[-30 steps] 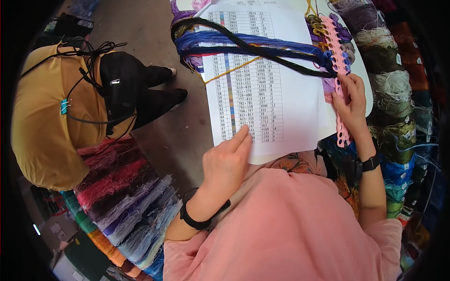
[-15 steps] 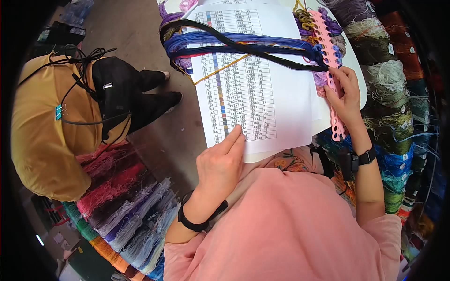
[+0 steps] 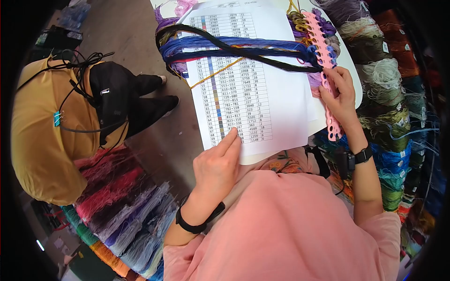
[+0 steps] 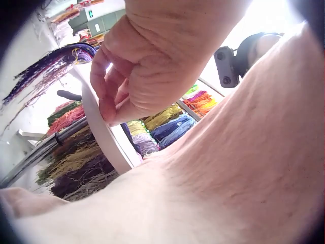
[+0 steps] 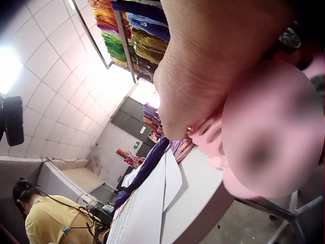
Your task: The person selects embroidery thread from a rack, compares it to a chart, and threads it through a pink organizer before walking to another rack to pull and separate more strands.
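A printed number table on a white sheet [image 3: 286,103] lies under the left hand [image 3: 216,168], whose extended index and middle fingers touch its lower rows. The right hand [image 3: 344,96] grips a pink perforated strip [image 3: 333,129] by its edges, beside the knotted end of a black skein [image 3: 281,66]. Blue thread [image 3: 276,45] runs from the strip leftward across the sheet. The left wrist view has the left hand [image 4: 157,61] at the white board's edge [image 4: 104,132]. In the right wrist view the right hand [image 5: 203,66] partly covers the strip [image 5: 210,134].
A person in a yellow top [image 3: 51,136] bends over at the left. Hanging red, purple and grey thread bundles [image 3: 136,215] stand at the lower left. More skeins [image 3: 384,75] line the right side, close to the right arm.
The sheet, strip and both hands have shifted slightly left in the head view. The left fingertips stay on the lower rows, and the right hand keeps its grip on the strip.
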Motion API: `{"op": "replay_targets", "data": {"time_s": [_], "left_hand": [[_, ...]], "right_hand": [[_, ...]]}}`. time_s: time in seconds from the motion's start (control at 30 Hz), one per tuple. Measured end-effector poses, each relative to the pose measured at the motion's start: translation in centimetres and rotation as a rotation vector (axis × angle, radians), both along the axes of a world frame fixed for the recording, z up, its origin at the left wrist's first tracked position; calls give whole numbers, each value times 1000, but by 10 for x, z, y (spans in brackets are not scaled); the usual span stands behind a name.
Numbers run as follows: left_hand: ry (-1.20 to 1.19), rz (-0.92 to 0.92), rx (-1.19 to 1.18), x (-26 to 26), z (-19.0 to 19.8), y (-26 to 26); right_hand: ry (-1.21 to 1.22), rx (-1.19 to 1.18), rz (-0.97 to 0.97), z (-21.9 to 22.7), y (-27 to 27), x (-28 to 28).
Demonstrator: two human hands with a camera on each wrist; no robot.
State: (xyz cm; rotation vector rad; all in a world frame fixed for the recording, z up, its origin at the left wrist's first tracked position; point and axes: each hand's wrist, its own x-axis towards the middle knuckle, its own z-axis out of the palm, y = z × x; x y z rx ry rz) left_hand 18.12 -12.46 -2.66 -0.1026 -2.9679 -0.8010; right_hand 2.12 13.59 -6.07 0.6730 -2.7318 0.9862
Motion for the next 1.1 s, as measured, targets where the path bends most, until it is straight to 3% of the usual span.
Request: {"op": "replay_targets", "data": {"time_s": [0.43,0.57,0.63,0.73,0.8,0.87,0.97,1.03,1.1], "left_hand": [[-85,-72,24,-2,6,-9],[-176,-225,-41,-14,22,-16],[-250,-338,-137,-22,38,-18],[-338,-492,-287,-33,68,-8],[-342,-666,-458,-44,109,13],[-333,-721,-422,-57,149,36],[-145,-866,-284,-79,206,83],[-289,-913,-127,-99,244,126],[-231,-943,50,-132,255,162]], "right_hand": [[58,10,-3,-1,-2,0],[162,96,26,-7,5,-7],[244,86,52,-10,4,-6],[182,40,65,-19,9,-4],[178,153,10,-11,9,1],[104,153,12,3,12,8],[55,-107,104,13,26,14],[122,-259,120,24,45,22],[116,-369,88,40,75,29]]}}
